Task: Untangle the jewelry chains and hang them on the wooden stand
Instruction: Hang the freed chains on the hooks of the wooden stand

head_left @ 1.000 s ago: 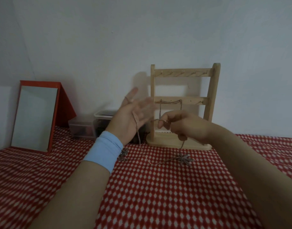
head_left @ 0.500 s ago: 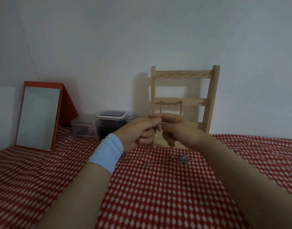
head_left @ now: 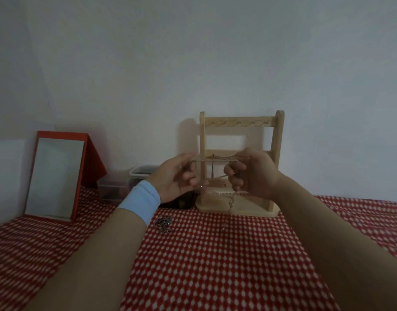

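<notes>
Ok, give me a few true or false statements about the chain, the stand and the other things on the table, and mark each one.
1. The left hand and the right hand pinch a chain stretched between them. True.
2. The stand lies flat on the cloth. False: it stands upright.
3. The mirror is to the right of the stand. False: it is at the left.
4. A tangle of jewelry lies on the cloth near the blue wristband. True.
</notes>
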A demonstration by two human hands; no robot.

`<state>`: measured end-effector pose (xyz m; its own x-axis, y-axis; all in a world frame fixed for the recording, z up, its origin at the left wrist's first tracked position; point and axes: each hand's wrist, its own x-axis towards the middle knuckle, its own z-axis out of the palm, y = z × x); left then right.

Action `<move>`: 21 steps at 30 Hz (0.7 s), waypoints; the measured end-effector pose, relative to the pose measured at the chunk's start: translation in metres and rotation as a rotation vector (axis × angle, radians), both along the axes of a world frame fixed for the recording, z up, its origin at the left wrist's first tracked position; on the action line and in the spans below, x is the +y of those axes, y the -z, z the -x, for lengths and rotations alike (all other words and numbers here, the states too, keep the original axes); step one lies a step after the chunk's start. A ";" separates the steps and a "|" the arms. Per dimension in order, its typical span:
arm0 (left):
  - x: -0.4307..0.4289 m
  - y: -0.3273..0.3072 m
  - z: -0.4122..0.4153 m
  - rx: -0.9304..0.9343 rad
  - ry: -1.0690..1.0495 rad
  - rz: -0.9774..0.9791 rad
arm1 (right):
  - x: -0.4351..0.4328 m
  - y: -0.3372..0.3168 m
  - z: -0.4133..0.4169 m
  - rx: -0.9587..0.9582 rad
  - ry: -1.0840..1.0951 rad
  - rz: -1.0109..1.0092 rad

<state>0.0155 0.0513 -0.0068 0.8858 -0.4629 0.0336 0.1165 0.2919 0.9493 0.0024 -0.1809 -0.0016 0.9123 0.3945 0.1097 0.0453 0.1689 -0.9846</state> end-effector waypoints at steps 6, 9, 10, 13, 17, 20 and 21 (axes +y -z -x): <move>-0.009 0.014 -0.008 0.071 -0.007 0.163 | -0.002 0.019 -0.004 -0.012 0.026 0.233; -0.014 0.017 -0.001 0.040 0.017 0.004 | 0.007 0.021 -0.003 -0.038 0.129 0.358; -0.014 0.017 0.000 0.026 0.011 -0.034 | 0.009 0.019 -0.003 -0.048 0.163 0.374; -0.011 0.013 0.002 0.008 -0.010 -0.091 | 0.011 0.010 0.001 0.017 0.185 0.159; -0.014 0.000 0.007 0.019 -0.006 0.017 | 0.009 -0.004 0.008 0.109 0.152 -0.250; -0.024 -0.016 0.011 0.034 0.004 0.230 | 0.007 -0.016 0.012 0.103 0.134 -0.218; -0.027 -0.021 0.011 0.038 0.003 0.294 | 0.005 -0.019 0.012 0.066 0.140 -0.162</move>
<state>0.0045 0.0239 0.0146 0.8875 -0.4411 0.1334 0.1518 0.5531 0.8191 -0.0095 -0.1759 0.0170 0.9642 0.2458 0.0999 0.0160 0.3218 -0.9467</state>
